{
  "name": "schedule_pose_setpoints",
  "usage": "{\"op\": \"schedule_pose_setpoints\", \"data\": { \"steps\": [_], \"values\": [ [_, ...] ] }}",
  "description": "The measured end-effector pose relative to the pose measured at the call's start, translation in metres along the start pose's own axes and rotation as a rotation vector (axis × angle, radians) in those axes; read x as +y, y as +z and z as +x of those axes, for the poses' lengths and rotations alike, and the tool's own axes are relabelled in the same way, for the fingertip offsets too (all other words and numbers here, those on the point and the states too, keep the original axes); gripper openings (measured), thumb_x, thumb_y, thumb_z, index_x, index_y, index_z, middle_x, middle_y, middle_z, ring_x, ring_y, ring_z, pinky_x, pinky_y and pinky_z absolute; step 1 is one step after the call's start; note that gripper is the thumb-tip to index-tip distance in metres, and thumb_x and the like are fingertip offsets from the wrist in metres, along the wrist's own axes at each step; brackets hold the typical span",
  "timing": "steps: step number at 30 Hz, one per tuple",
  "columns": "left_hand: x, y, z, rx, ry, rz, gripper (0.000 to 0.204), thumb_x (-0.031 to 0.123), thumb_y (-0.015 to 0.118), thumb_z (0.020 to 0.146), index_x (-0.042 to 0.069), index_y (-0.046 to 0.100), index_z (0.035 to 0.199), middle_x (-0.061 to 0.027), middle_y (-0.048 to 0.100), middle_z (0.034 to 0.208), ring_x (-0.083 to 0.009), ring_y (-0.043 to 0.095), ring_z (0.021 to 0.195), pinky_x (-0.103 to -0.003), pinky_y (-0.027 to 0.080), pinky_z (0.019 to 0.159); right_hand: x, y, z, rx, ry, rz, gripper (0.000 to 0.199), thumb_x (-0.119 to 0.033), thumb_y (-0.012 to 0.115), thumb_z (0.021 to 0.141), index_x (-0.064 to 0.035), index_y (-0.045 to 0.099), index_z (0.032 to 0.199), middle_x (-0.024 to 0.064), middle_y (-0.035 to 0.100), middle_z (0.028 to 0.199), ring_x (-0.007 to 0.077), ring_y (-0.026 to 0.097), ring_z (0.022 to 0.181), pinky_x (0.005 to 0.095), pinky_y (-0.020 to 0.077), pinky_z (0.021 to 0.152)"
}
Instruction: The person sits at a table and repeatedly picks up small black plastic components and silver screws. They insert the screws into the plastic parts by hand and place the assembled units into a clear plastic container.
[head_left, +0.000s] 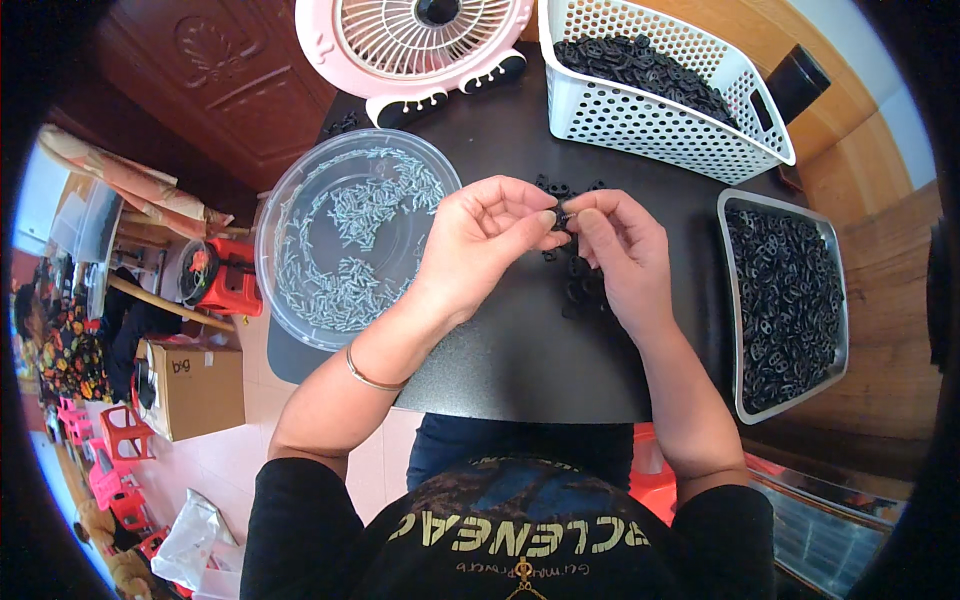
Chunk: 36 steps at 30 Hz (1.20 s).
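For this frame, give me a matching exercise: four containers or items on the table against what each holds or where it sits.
1. clear round plastic bowl
2. white perforated plastic basket
3. rectangular metal tray
4. pink round fan

a. far edge of the table, holds nothing
b. right edge, flat layer of black rings
c. small silvery screws
d. far right, heap of black rings

Pairs: 1-c, 2-d, 3-b, 4-a

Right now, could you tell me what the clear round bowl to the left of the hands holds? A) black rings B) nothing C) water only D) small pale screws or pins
D: the clear round bowl holds a scatter of small pale pins, while the black rings fill the white basket and the metal tray on the right.
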<state>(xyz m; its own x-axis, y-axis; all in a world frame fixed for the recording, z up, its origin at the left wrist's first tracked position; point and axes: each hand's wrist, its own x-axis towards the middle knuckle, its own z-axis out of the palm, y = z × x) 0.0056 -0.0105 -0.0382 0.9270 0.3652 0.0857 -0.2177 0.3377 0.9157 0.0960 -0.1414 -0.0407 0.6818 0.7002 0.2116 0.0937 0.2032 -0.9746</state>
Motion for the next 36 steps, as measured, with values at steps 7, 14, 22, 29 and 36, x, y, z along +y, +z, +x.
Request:
{"op": "schedule_pose_setpoints", "data": {
  "steps": [7, 14, 22, 29, 36],
  "values": [
    [0.002, -0.005, 0.0, -0.081, -0.132, -0.227, 0.011, 0.002, 0.057, 0.081, 0.002, 0.052, 0.09, -0.0057, 0.059, 0.084, -0.0119, 0.059, 0.074, -0.021, 0.049, 0.066, -0.002, 0.0, 0.001, -0.112, -0.044, 0.043, 0.019, -0.008, 0.053, 0.084, -0.0044, 0.058, 0.102, 0.0011, 0.055, 0.092, 0.0055, 0.048, 0.072, 0.0186, 0.0402, 0.061],
    [0.002, -0.003, -0.001, -0.123, -0.188, -0.215, 0.014, 0.004, 0.057, 0.081, 0.004, 0.049, 0.093, -0.0046, 0.06, 0.085, -0.0105, 0.058, 0.074, -0.02, 0.047, 0.063, 0.005, -0.001, 0.003, -0.136, -0.265, -0.024, 0.012, -0.005, 0.053, 0.083, -0.0019, 0.056, 0.094, 0.0041, 0.055, 0.094, 0.0072, 0.051, 0.074, 0.0203, 0.0425, 0.063],
    [-0.003, 0.012, -0.007, -0.289, 0.409, 1.084, 0.015, 0.002, 0.062, 0.068, 0.004, 0.059, 0.083, -0.0073, 0.055, 0.082, -0.02, 0.055, 0.076, -0.028, 0.045, 0.064, -0.003, -0.016, 0.007, 0.235, -0.126, 0.05, 0.013, -0.01, 0.054, 0.084, -0.0022, 0.058, 0.095, 0.004, 0.06, 0.082, 0.0062, 0.054, 0.067, 0.0178, 0.0417, 0.056],
    [-0.011, 0.014, -0.013, -0.486, 0.369, 1.337, 0.016, 0.01, 0.062, 0.068, 0.007, 0.058, 0.084, -0.0073, 0.051, 0.083, -0.0254, 0.052, 0.083, -0.035, 0.045, 0.071, -0.003, -0.012, 0.007, 0.191, -0.108, -0.013, 0.016, -0.006, 0.054, 0.084, -0.0016, 0.061, 0.097, 0.0021, 0.057, 0.082, 0.0068, 0.054, 0.07, 0.0186, 0.0433, 0.062],
    [-0.009, 0.009, -0.013, -0.362, 0.299, 1.389, 0.019, 0.011, 0.063, 0.067, 0.005, 0.053, 0.082, -0.01, 0.05, 0.081, -0.0287, 0.052, 0.082, -0.037, 0.044, 0.07, -0.002, -0.008, 0.006, 0.135, -0.047, 0.005, 0.02, -0.005, 0.053, 0.083, -0.0015, 0.058, 0.102, 0.0005, 0.058, 0.084, 0.0045, 0.052, 0.073, 0.0174, 0.0412, 0.064]
  ]
}}
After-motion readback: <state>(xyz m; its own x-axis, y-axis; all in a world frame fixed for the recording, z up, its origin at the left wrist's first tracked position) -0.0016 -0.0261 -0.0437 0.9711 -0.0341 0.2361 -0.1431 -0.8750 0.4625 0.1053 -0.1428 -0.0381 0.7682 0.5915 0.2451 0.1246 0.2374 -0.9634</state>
